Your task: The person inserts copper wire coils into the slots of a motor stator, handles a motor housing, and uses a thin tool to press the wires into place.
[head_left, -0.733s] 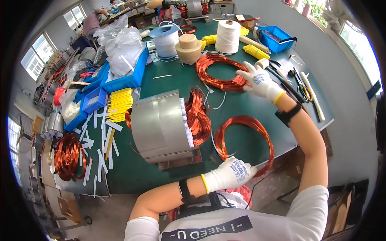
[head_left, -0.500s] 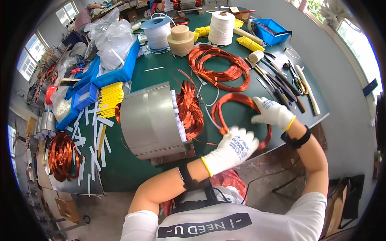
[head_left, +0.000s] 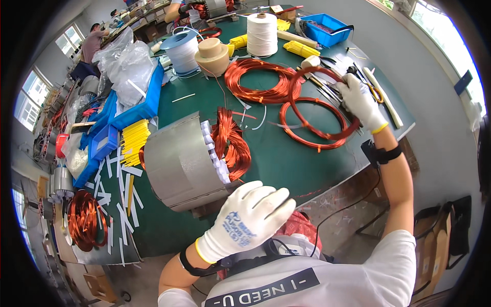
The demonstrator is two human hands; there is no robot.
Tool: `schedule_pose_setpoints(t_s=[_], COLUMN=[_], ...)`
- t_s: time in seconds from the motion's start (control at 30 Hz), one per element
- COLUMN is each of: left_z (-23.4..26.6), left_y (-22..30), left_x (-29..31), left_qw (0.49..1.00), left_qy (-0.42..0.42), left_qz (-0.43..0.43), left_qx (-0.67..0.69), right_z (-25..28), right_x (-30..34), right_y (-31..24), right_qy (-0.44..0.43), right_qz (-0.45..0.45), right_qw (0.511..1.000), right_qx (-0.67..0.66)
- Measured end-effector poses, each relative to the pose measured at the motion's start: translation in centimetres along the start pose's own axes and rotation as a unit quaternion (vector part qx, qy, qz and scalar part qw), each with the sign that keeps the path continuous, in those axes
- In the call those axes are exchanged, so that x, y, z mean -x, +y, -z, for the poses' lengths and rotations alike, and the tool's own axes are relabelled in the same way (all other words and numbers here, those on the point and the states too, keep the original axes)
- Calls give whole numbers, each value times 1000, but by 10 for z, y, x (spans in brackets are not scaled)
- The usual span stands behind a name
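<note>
My right hand [head_left: 359, 101], in a white glove, grips the right side of a ring-shaped copper wire coil [head_left: 335, 136]. That coil is lifted and tilted, overlapping a second thin coil [head_left: 317, 147] lying on the green table. My left hand [head_left: 253, 217], also gloved, hovers before the table's front edge with fingers loosely spread and nothing in it. Beyond it sits a grey metal stator core [head_left: 176, 163] on its side, with copper windings [head_left: 232, 143] bulging from its right end and white insulation around the slots. A thicker copper coil [head_left: 236, 84] lies behind the thin one.
Hand tools, including scissors [head_left: 377, 95], lie at the right. Wire and twine spools [head_left: 262, 36] stand at the back, near a blue bin [head_left: 327, 31]. Blue trays [head_left: 140, 112], yellow strips [head_left: 135, 140] and white paper strips [head_left: 123, 204] occupy the left. Other people work far back.
My right hand has lifted the copper coil up and away from the table's front edge, uncovering the thin coil region. My left hand has let go of the coil and moved left, toward me.
</note>
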State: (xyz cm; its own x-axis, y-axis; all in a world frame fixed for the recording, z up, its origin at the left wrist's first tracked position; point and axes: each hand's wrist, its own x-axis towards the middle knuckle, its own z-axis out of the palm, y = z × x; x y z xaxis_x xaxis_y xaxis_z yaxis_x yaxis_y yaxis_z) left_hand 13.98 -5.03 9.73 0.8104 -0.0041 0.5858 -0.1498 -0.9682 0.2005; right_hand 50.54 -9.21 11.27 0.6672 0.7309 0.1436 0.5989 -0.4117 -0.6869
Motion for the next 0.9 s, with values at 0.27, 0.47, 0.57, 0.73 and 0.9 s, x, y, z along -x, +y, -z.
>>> schedule_pose_setpoints(t_s=[0.27, 0.47, 0.57, 0.73, 0.9], left_z=[25, 55, 38, 25, 18], left_y=[6, -9, -2, 14, 22], left_x=[-5, -27, -6, 17, 28], left_qw=[821, 532, 631, 583, 791], left_qy=[44, -42, -82, 14, -17], left_qz=[209, 417, 388, 385, 359], left_qx=[530, 736, 667, 715, 495], right_z=[19, -38, -63, -80, 3], right_x=[122, 170, 181, 192, 181], right_y=[-109, -56, -44, -50, -76], right_qy=[41, -158, -132, -196, -103], right_qz=[84, 565, 578, 516, 470], right_qw=[936, 802, 791, 830, 851], right_qx=[-338, 115, 152, 74, -212])
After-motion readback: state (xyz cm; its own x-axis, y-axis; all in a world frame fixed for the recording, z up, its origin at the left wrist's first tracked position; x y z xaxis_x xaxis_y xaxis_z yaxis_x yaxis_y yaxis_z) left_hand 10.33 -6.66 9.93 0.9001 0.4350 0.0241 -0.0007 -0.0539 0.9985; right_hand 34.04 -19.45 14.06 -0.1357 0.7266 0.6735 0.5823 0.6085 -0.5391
